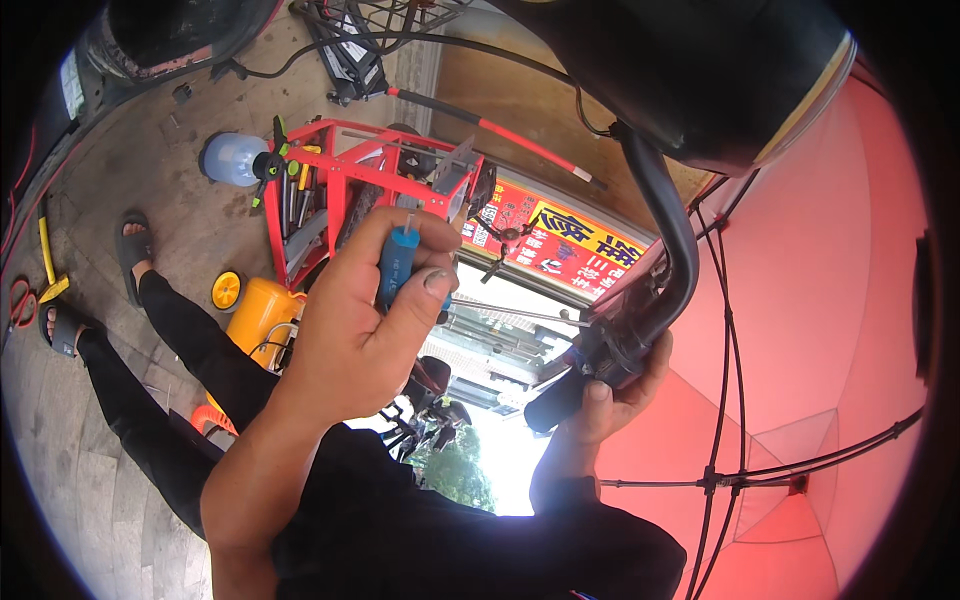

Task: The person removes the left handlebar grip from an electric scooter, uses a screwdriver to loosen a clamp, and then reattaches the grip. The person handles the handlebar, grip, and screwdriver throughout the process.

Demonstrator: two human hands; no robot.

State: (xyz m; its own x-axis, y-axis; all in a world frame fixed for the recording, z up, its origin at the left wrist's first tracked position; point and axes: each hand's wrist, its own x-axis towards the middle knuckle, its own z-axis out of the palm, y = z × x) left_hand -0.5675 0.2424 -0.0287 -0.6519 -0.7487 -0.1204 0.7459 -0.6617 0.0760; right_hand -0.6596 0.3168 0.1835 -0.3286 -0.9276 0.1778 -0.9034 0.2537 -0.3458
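Observation:
A screwdriver with a blue handle [398,262] sits in my left hand [350,320], thumb and fingers closed round it. Its thin metal shaft [515,312] points right, the tip reaching the black control housing [608,350] on a handlebar; whether it sits in a screw is too small to tell. From the top the dark handlebar tube [672,215] curves down to this housing and a black grip [556,402]. My right hand [625,395] wraps the housing from below and the right, thumb in front, its other fingers partly hidden behind.
A red metal frame [330,185] with tools in it stands beyond my left hand, a clear blue bottle [232,158] beside it. A yellow machine [262,318], a yellow hammer [50,265] and red scissors [22,302] are at the left. Black poles [728,370] support the red canopy [810,300].

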